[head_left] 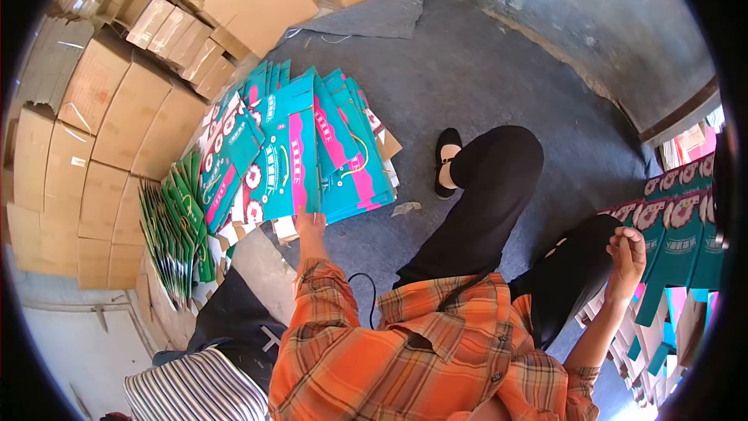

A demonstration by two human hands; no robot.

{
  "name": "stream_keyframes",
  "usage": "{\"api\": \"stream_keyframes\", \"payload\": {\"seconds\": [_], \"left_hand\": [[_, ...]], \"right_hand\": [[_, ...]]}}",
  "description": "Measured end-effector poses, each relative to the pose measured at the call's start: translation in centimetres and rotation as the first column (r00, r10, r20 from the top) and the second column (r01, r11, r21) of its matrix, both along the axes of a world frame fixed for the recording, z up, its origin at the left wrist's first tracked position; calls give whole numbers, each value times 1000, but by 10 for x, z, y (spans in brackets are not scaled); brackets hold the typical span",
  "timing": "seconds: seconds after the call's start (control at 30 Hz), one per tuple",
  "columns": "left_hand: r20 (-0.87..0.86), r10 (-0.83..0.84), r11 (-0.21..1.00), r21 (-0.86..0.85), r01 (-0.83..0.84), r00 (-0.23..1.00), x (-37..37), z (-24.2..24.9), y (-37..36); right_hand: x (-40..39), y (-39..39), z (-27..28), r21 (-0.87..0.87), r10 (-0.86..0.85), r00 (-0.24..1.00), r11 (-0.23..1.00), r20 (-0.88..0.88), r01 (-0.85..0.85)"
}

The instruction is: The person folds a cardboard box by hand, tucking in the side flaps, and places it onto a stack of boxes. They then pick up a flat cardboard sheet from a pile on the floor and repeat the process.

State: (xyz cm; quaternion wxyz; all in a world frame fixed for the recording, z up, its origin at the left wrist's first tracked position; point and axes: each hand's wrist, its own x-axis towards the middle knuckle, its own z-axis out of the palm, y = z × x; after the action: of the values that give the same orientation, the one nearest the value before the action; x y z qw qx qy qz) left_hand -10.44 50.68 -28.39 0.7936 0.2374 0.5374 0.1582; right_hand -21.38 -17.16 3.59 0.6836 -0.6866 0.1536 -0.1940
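Observation:
On the floor ahead of me, to the left, lies a fanned pile of flat teal-and-pink printed cartons (354,187), some with yellow cord handles. My left hand (310,224) is at the near edge of one teal carton (274,164), its fingers closed on that edge. The fingertips are partly hidden. Above my right knee, my right hand (627,256) is held up with its fingers curled together, and nothing shows in it. Close beside it, on the right, stands a stack of similar teal cartons (662,245) with a printed round picture.
Brown cardboard boxes (109,132) are stacked high along the left. Folded green cartons (183,226) stand on edge left of the pile. A person in striped clothing (199,386) is at lower left. A grey wall (592,15) rises at the far right.

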Motion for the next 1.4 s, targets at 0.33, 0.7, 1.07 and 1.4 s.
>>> {"api": "stream_keyframes", "payload": {"seconds": [0.33, 0.7, 1.07, 1.4], "left_hand": [[364, 116, 993, -52, -104, 924, 40, 66, -5], [360, -582, 728, -170, 665, 729, -14, 10, -198], [333, 30, 990, -141, 19, 942, -24, 46, -150], [587, -205, 963, -22, 269, 783, 11, 155, -220]], "right_hand": [[15, 15, -2, -59, 53, 995, 997, -89, -58], [18, 28, -2, -84, 74, 992, 993, -102, -83], [11, 19, -5, -85, 81, 990, 992, -112, -91], [8, 24, -4, -85, 74, 993, 993, -87, -81]]}}
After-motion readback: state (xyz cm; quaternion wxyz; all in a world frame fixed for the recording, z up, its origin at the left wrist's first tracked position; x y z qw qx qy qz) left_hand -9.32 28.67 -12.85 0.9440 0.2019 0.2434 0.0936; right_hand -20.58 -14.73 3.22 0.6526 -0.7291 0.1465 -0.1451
